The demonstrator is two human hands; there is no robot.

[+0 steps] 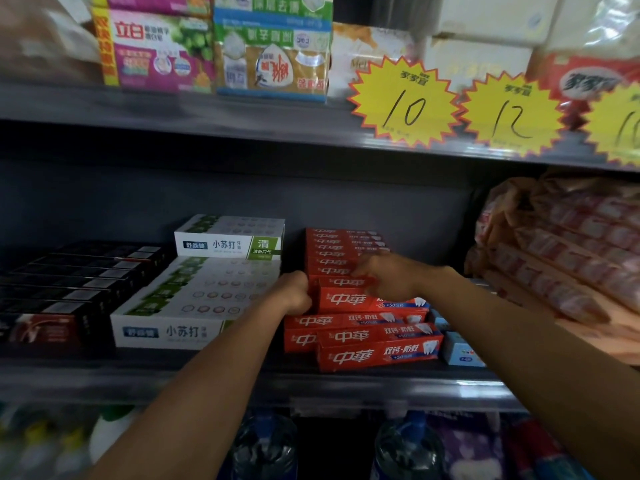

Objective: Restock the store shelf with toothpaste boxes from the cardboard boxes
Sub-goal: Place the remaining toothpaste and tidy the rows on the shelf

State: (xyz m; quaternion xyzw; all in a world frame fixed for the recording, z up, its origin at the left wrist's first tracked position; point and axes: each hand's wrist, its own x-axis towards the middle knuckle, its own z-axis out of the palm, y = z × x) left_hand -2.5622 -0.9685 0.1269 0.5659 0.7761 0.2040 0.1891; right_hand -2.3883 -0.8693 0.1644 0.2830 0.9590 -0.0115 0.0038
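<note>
Together, curled fingers (300, 285) of both hands grip a red toothpaste box (360, 301).

A dark grey metal store shelf (242, 379) fills the view, backed by a dark grey panel (242, 192). The upper shelf (207, 112) carries colourful packs (156, 46) and white tissue bundles (485, 29), with yellow starburst price tags (405, 102) clipped along its edge. Clear water bottles (408, 452) stand below. Pink plastic-wrapped packs (568, 258) sit at right. Lighting is dim and soft.
</note>
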